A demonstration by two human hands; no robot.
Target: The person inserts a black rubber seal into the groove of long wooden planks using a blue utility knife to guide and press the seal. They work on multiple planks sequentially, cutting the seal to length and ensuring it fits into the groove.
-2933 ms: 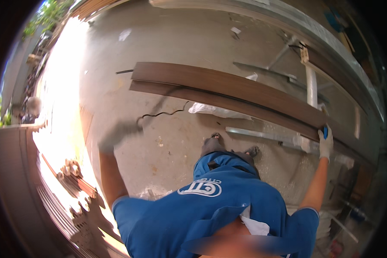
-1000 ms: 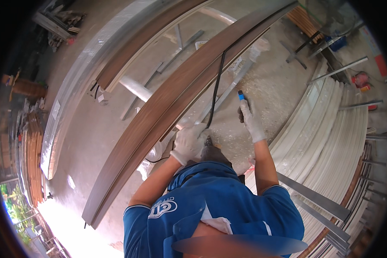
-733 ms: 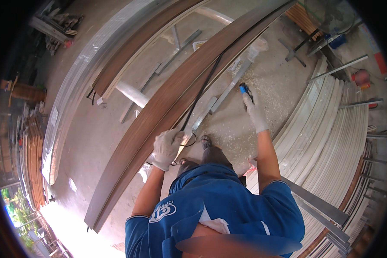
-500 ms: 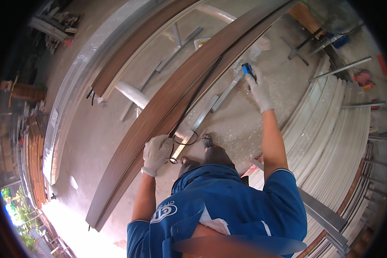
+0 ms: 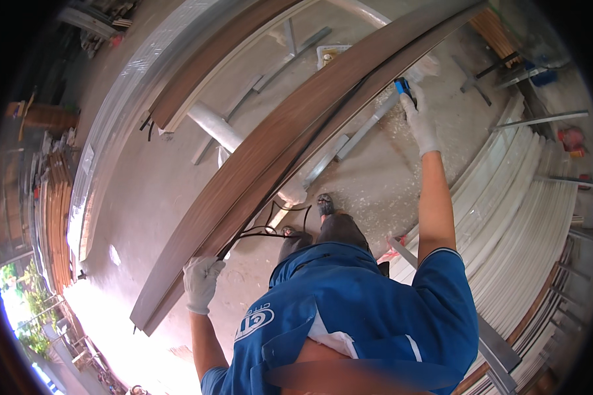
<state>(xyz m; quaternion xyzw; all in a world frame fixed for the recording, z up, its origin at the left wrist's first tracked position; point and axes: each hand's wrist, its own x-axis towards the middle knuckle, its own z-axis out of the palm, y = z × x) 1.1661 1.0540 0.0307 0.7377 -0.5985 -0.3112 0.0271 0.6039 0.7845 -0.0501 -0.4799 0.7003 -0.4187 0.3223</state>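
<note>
A long brown wood-grain profile [image 5: 270,128] slants across the view in front of me, from lower left to upper right. A thin black flexible strip [image 5: 303,148] runs along its lengthwise groove, and a slack part of it loops beside the near edge. My left hand [image 5: 201,282], in a white glove, is closed on the strip near the profile's lower-left end. My right hand [image 5: 422,124], gloved too, is closed around a small blue-and-black hand tool [image 5: 402,85] by the profile's near edge, farther up. The tool's exact kind is not clear.
Another brown profile [image 5: 224,56] and plastic-wrapped lengths [image 5: 115,108] lie beyond on the left. A white wrapped roll [image 5: 214,126] and metal bars [image 5: 375,118] are underneath. To my right stands a large stack of white strips [image 5: 507,217]. Pale scraps litter the floor.
My left hand has slid down and left along the profile's near edge with the strip, whose loop now stretches wider. My right hand and the tool have moved slightly up and right.
</note>
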